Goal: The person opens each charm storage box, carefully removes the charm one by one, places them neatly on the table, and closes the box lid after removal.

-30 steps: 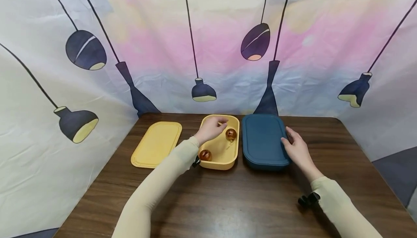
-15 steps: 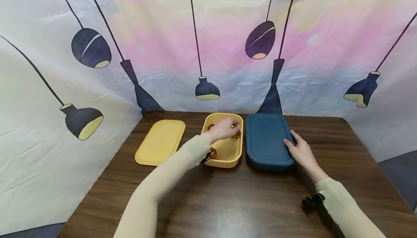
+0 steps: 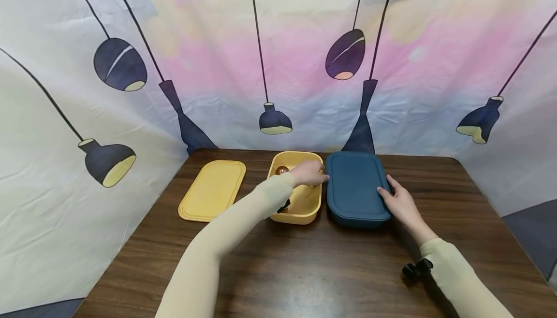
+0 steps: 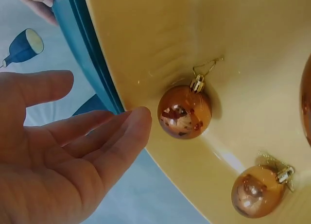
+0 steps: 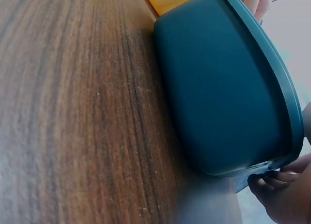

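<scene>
My left hand [image 3: 309,173] hovers over the right rim of the yellow box [image 3: 300,219], close to the blue box's near side. In the left wrist view its fingers are loosely bent and hold nothing. Inside the yellow box lie amber Christmas baubles; one bauble [image 4: 184,112] is beside the fingertips, another bauble [image 4: 257,191] lies lower right, and a third shows at the frame edge. My right hand [image 3: 402,204] grips the right side of the blue lidded box [image 3: 354,187], thumb over the lid's edge and fingers along the wall.
A yellow lid [image 3: 213,190] lies flat on the wooden table [image 3: 304,269], left of the yellow box. Both boxes stand side by side near the table's back edge. Behind them hangs a cloth backdrop [image 3: 217,42] printed with lamps.
My left hand has moved right, from above the yellow box's interior to its right rim, uncovering a bauble at the back left. My right hand stays at the blue box.
</scene>
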`<control>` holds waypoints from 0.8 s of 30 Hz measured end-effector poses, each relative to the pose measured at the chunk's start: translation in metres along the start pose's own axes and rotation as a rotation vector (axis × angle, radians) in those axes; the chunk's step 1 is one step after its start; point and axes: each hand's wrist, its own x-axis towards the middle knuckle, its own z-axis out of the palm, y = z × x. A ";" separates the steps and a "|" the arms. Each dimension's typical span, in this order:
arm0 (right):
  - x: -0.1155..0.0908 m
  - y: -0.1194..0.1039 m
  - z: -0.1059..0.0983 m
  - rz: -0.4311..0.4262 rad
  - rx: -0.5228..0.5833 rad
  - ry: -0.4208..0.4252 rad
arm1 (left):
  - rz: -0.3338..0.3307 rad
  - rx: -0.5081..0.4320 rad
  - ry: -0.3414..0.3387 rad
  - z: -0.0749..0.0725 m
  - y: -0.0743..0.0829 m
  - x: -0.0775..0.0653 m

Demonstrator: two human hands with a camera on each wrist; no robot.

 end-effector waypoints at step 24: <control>-0.005 -0.002 -0.006 -0.026 -0.023 0.021 | 0.018 0.043 -0.031 0.012 0.008 0.013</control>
